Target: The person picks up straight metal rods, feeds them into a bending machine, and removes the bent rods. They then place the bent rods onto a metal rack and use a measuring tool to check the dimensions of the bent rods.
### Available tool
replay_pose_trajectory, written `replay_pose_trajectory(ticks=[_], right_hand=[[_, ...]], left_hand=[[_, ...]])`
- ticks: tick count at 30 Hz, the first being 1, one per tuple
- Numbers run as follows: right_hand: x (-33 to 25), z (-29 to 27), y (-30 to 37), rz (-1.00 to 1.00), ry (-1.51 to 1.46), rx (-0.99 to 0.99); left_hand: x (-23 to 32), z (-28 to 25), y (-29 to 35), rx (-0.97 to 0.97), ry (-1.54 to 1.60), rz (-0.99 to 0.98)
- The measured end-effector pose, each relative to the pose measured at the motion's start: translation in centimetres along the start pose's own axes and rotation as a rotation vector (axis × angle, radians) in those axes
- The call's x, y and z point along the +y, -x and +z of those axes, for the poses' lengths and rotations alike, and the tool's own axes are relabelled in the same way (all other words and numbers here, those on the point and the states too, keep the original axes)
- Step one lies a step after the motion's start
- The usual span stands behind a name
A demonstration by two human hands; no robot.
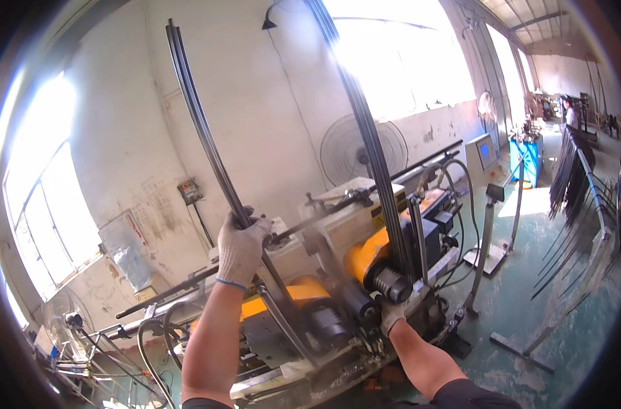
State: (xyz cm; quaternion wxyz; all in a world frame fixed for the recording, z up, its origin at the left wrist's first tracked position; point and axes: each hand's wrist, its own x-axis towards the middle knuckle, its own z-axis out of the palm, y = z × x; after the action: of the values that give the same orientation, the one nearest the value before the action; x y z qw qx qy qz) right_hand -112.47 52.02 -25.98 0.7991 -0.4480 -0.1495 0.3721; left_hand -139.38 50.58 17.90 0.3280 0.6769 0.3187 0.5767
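My left hand (pixel 241 249), in a pale knitted glove with a blue cuff edge, is closed round long dark metal bars (pixel 200 119). They stand tilted, rising well above the hand and running down towards the machine. My right hand (pixel 392 316), also gloved, is low at the machine's front, beside a dark cylindrical part (pixel 392 285); its fingers are mostly hidden. Another bundle of long dark bars (pixel 365 123) leans upright behind that part. The machine (pixel 372 253) has orange-yellow covers and dark ribbed cylinders.
A large round fan (pixel 358 153) stands by the wall behind the machine. To the right are a control box with a blue screen (pixel 486 151), a post stand (pixel 484 252) and a rack hung with thin dark strips (pixel 573 174). Hoses (pixel 146 341) curve at the left.
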Motion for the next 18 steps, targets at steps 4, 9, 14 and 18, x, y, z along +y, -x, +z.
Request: replay_pose_trajectory(ticks=[4,9,14,18], right_hand=[[-0.6,-0.6,2.3,-0.144,0.546,-0.100],[1.5,-0.7,0.7,-0.114,0.281,-0.083],[-0.7,-0.1,2.3,-0.001,0.238,-0.057],[0.1,-0.4,1.8,-0.046,0.208,-0.068]], left_hand=[[-1.8,-1.3,0.3,-0.050,-0.187,-0.052],[-2.5,-3.0,-0.5,-0.108,-0.229,-0.011],[-1.7,-1.4,0.6,-0.104,-0.159,-0.069],[-1.9,-2.2,0.4,-0.115,-0.319,-0.023]])
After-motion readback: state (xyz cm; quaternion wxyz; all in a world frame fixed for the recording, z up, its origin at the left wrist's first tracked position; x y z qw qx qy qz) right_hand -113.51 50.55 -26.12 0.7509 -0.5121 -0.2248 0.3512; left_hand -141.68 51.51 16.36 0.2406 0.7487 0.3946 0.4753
